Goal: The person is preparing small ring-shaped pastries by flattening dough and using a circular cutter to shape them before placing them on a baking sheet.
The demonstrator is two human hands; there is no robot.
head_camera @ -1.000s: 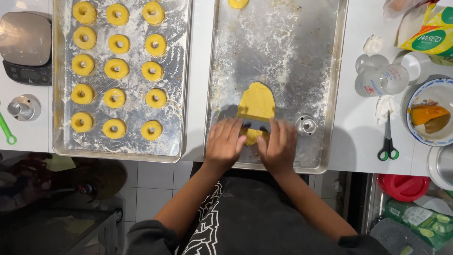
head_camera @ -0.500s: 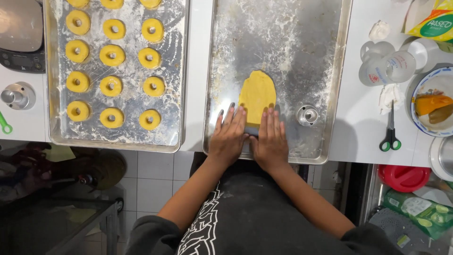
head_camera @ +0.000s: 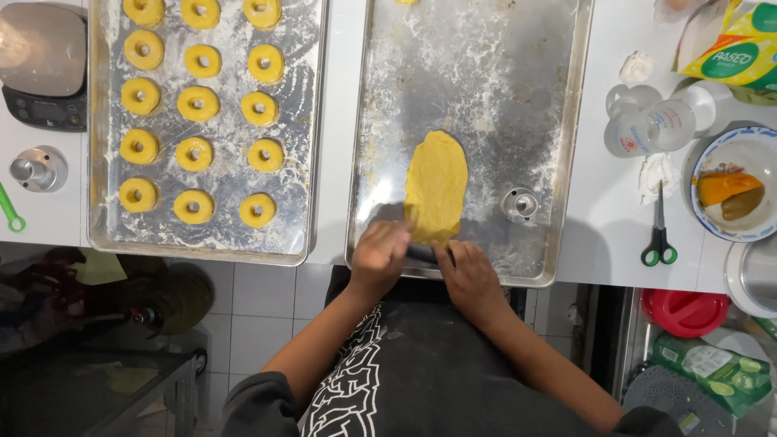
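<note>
Two hands sit at the near edge of a floury metal tray (head_camera: 558,146). The left hand (head_camera: 379,255) and the right hand (head_camera: 469,275) both rest palm down on a dark roller (head_camera: 422,254) that lies between them, fingers spread flat over it, not curled around it. Just past the fingertips lies a long flat piece of yellow dough (head_camera: 436,186), its near end touching the roller. A small round metal cutter (head_camera: 520,204) stands beside the dough. Farther left, another tray (head_camera: 312,121) holds rows of yellow dough rings (head_camera: 198,103).
</note>
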